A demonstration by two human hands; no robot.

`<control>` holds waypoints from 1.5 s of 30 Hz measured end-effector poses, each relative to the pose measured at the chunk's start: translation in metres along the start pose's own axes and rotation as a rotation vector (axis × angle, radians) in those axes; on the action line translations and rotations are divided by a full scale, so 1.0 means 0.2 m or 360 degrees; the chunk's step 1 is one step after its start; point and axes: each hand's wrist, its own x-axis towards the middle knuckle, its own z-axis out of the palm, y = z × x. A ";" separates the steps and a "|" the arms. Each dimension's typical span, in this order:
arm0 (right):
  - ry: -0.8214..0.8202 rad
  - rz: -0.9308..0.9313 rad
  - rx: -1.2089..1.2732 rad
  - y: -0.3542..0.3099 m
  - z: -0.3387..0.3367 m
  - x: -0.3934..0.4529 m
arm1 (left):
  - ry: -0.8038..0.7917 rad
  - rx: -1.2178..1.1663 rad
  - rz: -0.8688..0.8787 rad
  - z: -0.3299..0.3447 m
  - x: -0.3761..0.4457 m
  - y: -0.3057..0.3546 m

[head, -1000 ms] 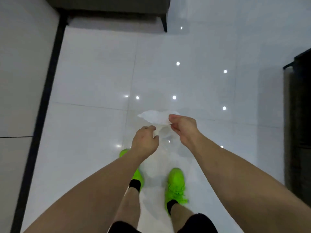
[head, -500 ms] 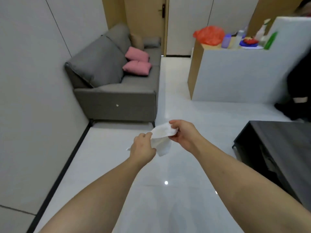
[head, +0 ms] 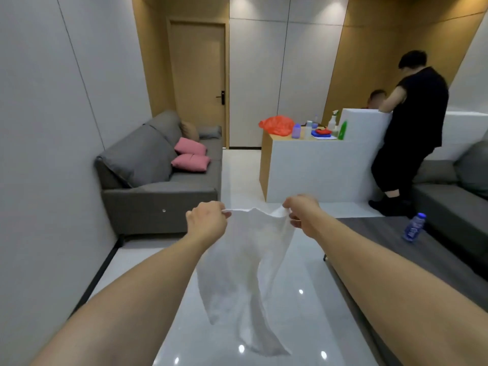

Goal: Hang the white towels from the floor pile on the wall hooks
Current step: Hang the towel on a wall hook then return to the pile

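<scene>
A thin white towel (head: 245, 262) hangs spread out in front of me above the glossy white floor. My left hand (head: 207, 220) pinches its upper left corner and my right hand (head: 301, 213) pinches its upper right corner, about a forearm's width apart. The cloth drapes down between my arms, its lower end trailing toward the bottom of the view. No wall hooks and no floor pile show in this view.
A grey sofa (head: 158, 180) with pink cushions stands along the left wall (head: 39, 154). A dark low table (head: 396, 241) with a water bottle (head: 414, 227) sits to the right. A white counter (head: 317, 170) and a person in black (head: 412, 133) stand beyond it.
My head has lifted from the floor to the room. My hands have moved apart and the bunched towel has opened out and now hangs full length between them.
</scene>
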 end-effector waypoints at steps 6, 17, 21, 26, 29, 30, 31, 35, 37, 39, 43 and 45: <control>-0.0590 -0.0557 -0.0859 0.04 -0.21 -0.27 | 0.0085 -0.0184 0.0108 -0.17 -0.35 0.42; -0.1021 -0.0748 -0.0549 0.38 -0.82 -0.66 | 0.0160 -0.0400 -0.0114 -0.20 -1.13 0.99; -0.0893 -0.0739 -0.0376 0.39 -1.05 -0.81 | -0.0020 -0.0828 -0.0329 -0.18 -1.39 1.06; -0.0749 -0.0740 -0.0142 0.43 -1.34 -1.01 | -0.0526 -0.0929 -0.0327 -0.10 -1.73 1.24; -0.0648 -0.0720 -0.0061 0.51 -1.54 -1.12 | -0.0475 -0.0900 -0.0378 0.01 -1.93 1.40; -0.0608 -0.0711 -0.0057 0.55 -1.62 -1.15 | -0.0408 -0.0874 -0.0397 0.06 -1.99 1.45; -0.0558 -0.0704 -0.0062 0.59 -1.70 -1.18 | -0.0334 -0.0857 -0.0404 0.09 -2.07 1.50; -0.0458 -0.0621 -0.0158 0.75 -2.06 -1.27 | -0.0253 -0.0801 -0.0382 0.19 -2.31 1.70; -0.0538 -0.0557 -0.0172 0.83 -2.25 -1.30 | -0.0278 -0.0836 -0.0357 0.21 -2.38 1.79; -0.0570 -0.0486 -0.0207 0.89 -2.46 -1.31 | -0.0309 -0.0883 -0.0303 0.21 -2.42 1.92; -0.0319 -0.0398 -0.0037 0.98 -2.83 -1.23 | -0.0408 -0.0961 -0.0120 0.22 -2.50 2.23; -0.0195 -0.0439 -0.0003 1.01 -3.00 -1.17 | -0.0587 -0.0952 -0.0065 0.23 -2.52 2.38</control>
